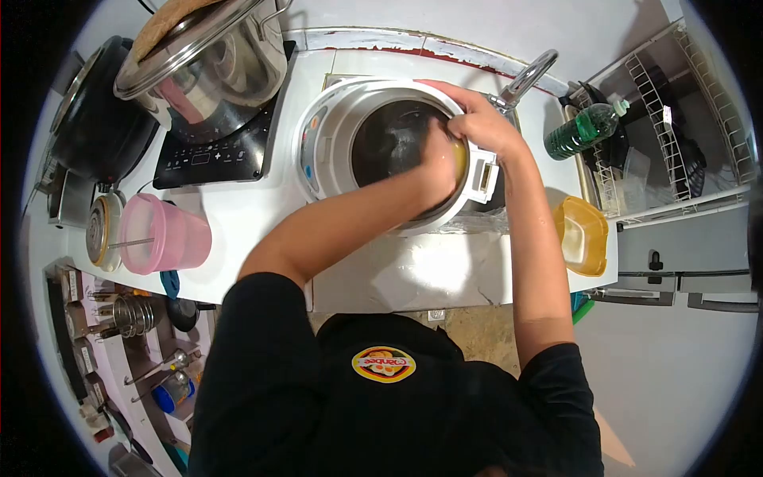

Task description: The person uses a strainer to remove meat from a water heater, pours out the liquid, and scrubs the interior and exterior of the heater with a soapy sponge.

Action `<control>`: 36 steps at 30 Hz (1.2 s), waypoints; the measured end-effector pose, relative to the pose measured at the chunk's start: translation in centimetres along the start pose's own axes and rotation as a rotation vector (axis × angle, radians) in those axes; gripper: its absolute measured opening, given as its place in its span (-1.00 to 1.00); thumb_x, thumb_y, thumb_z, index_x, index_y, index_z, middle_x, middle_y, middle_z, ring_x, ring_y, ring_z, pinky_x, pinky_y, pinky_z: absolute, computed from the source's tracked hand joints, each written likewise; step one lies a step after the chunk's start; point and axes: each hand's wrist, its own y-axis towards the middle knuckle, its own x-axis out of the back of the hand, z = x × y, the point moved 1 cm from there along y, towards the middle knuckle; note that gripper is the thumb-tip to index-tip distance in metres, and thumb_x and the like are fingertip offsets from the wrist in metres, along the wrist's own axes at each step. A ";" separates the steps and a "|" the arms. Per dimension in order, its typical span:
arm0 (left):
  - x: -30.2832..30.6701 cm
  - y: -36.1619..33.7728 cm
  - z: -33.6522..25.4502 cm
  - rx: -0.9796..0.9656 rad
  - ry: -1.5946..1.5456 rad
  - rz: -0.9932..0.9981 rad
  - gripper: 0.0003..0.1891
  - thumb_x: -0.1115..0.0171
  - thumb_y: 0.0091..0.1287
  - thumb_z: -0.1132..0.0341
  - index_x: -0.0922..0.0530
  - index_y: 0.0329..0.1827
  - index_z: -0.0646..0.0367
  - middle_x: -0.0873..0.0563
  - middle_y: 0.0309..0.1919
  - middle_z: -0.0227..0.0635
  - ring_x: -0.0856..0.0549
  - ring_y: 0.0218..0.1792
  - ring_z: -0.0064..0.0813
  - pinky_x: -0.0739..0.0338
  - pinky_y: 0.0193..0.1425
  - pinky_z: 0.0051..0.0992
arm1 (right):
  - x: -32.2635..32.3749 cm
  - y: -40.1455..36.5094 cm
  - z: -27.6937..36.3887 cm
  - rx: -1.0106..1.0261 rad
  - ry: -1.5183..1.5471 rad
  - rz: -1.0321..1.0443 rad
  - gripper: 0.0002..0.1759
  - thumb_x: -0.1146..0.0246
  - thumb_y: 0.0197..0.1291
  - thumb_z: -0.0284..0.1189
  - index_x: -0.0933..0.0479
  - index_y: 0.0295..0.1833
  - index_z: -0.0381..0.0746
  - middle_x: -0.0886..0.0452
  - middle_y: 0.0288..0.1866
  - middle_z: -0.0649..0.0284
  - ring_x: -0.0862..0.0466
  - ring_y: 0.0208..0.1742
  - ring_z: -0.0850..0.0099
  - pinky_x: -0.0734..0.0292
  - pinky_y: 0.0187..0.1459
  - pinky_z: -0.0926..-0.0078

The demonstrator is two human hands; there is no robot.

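An oval yellow badge point(384, 364) on the chest of the black shirt point(318, 397) carries the only legible wording: red lettering, seen upside down, that appears to read "Canbee". White symbols mark the control panel of the black hob point(208, 159) on the far left of the counter, and small marks dot the rice cooker point(312, 135). All are too small to read.

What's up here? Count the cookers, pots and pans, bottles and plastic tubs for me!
Cookers: 2, rice cooker, induction cooktop
Pots and pans: 2, steel pot, black pan
Bottles: 1, green bottle
Plastic tubs: 2, pink tub, yellow tub
Total: 7
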 end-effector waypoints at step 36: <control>6.4 6.2 -0.7 -0.550 1.904 0.254 -0.72 0.05 0.31 0.31 -0.63 -0.16 0.24 -0.65 -0.17 0.14 -0.65 -0.12 0.09 -0.53 -0.02 -0.10 | 1.1 -0.8 -0.6 -0.033 0.211 0.079 -0.20 -0.03 -0.22 -0.65 -0.42 0.32 -0.14 -0.57 -0.07 0.36 -0.46 -0.25 0.58 -0.38 -0.21 0.66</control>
